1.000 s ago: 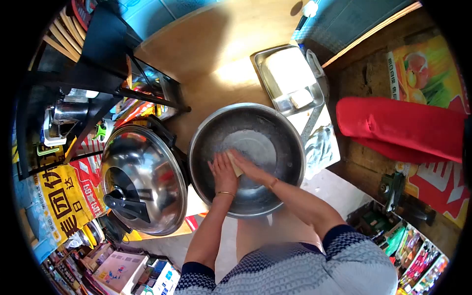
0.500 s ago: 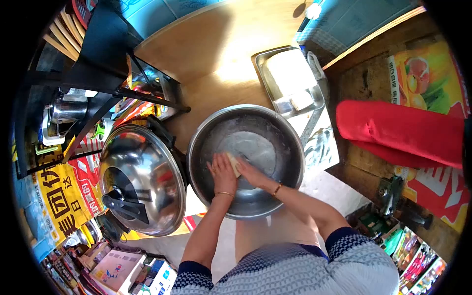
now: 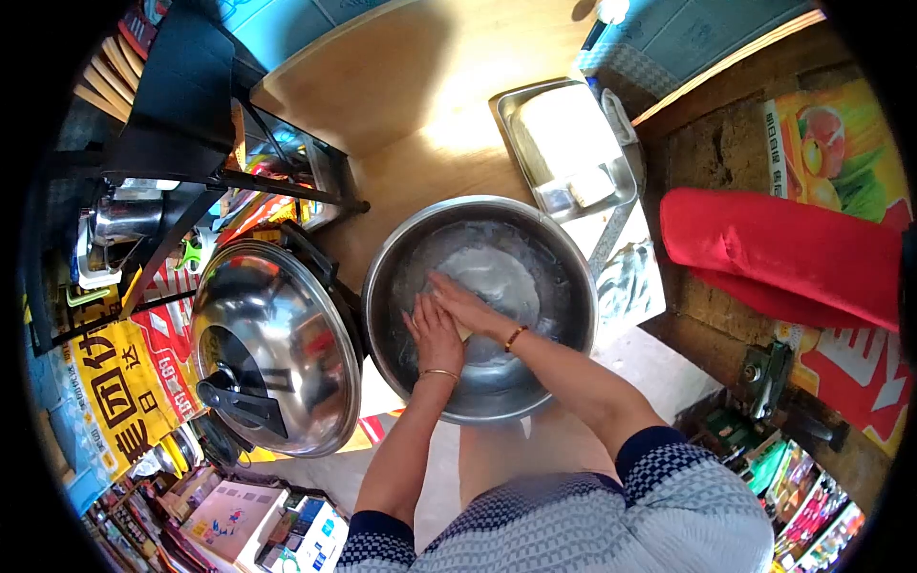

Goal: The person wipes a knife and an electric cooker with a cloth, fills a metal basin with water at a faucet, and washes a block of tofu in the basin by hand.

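Observation:
A wide steel basin point(image 3: 564, 286) stands on the table edge, its floor streaked with whitish residue. Inside it, my left hand point(image 3: 436, 336) presses on a small pale lump point(image 3: 464, 332), which is mostly hidden under both hands. Its fingers lie stretched out and point away from me. My right hand point(image 3: 468, 307) reaches in from the right, with its fingers extended over the left fingertips and its palm against the lump.
A lidded steel pan point(image 3: 296, 334) sits left of the basin, by a black rack point(image 3: 172, 105). Behind to the right, a metal tray point(image 3: 626, 181) holds a large white block point(image 3: 568, 134). A red cloth point(image 3: 764, 248) lies at the right.
My right hand has slid forward and left over my left fingertips, covering more of the lump. The left hand has barely moved.

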Demonstrator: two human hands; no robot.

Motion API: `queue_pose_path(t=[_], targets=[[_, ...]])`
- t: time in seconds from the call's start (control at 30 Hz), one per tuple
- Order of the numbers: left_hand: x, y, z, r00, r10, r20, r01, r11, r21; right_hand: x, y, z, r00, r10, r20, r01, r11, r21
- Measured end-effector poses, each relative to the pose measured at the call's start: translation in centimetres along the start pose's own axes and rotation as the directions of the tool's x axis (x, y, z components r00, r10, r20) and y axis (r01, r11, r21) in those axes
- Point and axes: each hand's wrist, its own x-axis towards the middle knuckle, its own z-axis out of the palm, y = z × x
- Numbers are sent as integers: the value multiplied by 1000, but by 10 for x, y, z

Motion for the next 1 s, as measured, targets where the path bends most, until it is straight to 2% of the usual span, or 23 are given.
queue_pose_path(t=[0.07,0.13,0.17,0.23,0.27,0.3,0.33,0.37,0.4,0.43,0.47,0.5,0.57,0.63,0.67,0.7,0.73,0.87,0.93,1.0], targets=[[-7,2,-1,1000,6,3,-6,1000,-27,-17,5,7,999,-20,-51,20,1000,8],[1,4,-6,1000,-18,-20,16,991,-133,-49,-9,5,976,-129,-174,124,991,-43],[0,5,-10,999,-23,-23,20,991,-135,-59,-12,2,977,-131,-169,124,991,-48],[0,7,-21,998,-50,36,56,983,-175,-75,-14,-7,977,88,-197,-140,952,-271],[-2,7,-25,998,-53,37,59,982,-177,-80,-11,-14,977,90,-194,-142,951,-274],[-2,5,-29,997,-37,65,49,979,-199,-78,-4,-24,912,-133,-389,-57,896,-441],[0,3,-31,996,-24,83,42,974,-222,-69,5,-33,771,-380,-511,-13,793,-609],[1,-2,-30,997,-31,76,47,974,-220,-57,13,-36,772,-388,-504,-3,790,-613],[-2,-10,-28,998,45,35,-33,951,-307,-47,28,-35,750,-144,-646,-65,955,-288],[-6,-16,-29,993,119,-11,-114,915,-387,-42,35,-31,711,136,-689,-114,990,78],[-10,-21,-30,993,117,-12,-113,916,-385,-40,42,-25,713,135,-688,-112,991,78],[-15,-24,-34,995,65,-73,-89,911,-402,-39,40,-20,832,122,-542,13,971,239],[-17,-23,-36,991,12,-131,-67,902,-427,-38,37,-14,920,70,-385,100,908,406],[-13,-23,-32,986,96,-133,-143,898,-415,-33,16,-6,949,144,-279,16,866,500],[-11,-22,-29,986,97,-136,-146,898,-416,-22,8,0,949,142,-281,18,867,497],[-9,-20,-23,989,86,-118,-124,918,-377,-7,3,6,971,65,-232,-10,972,233],[-8,-17,-20,992,75,-97,-103,935,-339,-1,4,7,987,11,-163,-19,999,-50],[-5,-17,-19,996,54,-70,-73,945,-320,-17,10,17,976,-51,-211,21,990,-139],[-7,-15,-15,993,5,-116,-51,919,-391,-52,-11,18,973,-11,-231,-15,993,-113],[-6,-14,-21,995,21,-99,-55,931,-360,-52,-6,17,978,15,-210,-36,995,-97]])
